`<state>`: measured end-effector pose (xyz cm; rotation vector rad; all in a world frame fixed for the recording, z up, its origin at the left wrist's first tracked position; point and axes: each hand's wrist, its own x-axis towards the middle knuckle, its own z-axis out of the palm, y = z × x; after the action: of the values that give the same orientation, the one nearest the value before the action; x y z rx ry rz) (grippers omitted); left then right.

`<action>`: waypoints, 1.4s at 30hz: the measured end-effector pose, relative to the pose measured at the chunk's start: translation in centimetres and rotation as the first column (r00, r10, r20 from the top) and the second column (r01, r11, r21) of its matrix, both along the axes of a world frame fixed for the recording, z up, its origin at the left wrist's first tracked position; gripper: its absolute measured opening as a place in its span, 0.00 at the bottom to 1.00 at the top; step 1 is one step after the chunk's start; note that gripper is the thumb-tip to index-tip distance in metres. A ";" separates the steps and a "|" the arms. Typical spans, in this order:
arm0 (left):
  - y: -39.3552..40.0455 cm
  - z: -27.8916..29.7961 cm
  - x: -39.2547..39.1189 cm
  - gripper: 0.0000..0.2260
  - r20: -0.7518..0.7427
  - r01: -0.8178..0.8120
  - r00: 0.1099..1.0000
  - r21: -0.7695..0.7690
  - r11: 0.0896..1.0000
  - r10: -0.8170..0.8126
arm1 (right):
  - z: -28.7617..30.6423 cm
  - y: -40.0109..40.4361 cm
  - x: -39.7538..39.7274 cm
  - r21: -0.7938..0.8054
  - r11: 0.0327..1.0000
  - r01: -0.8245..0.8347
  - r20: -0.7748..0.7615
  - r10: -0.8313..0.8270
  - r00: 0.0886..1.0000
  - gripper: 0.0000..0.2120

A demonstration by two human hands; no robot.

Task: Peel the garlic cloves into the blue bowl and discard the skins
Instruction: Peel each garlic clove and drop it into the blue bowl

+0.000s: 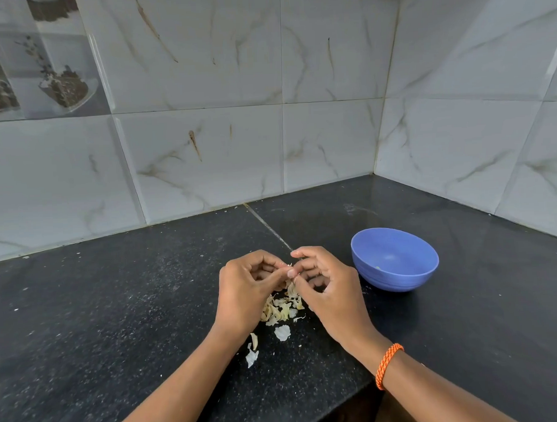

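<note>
Even soft light, tile glare top right, wide-angle edge warp.

No readable text, label, brand or number appears anywhere in view

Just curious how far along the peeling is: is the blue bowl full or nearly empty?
Nearly empty. The blue bowl stands upright, its inside showing mostly bare blue with only a small pale bit near the bottom.

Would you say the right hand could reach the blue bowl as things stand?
Probably yes: the blue bowl sits just beside the right hand, with only bare counter between, though its fingers are busy pinching a clove.
</note>
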<state>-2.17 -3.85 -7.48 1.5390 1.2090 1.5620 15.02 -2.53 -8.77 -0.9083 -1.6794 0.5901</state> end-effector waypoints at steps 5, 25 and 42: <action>0.0 -0.3 0.3 0.07 -0.012 0.023 1.000 -0.018 1.000 -0.023 | 0.3 0.0 0.0 0.006 0.998 0.061 -0.023 -0.061 0.998 0.14; -0.1 0.0 0.2 0.11 -0.111 -0.003 0.994 0.054 0.999 0.009 | 0.7 0.1 -0.6 -0.080 0.992 0.093 -0.074 -0.099 0.992 0.19; -0.1 0.4 0.1 0.17 0.030 0.058 0.998 -0.046 0.997 -0.057 | 0.8 -0.1 -0.1 -0.252 0.965 -0.078 -0.301 -0.001 0.954 0.15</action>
<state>-2.04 -3.91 -7.10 1.5031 1.1670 1.5040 14.96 -2.62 -7.96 -0.9212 -1.3674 0.9455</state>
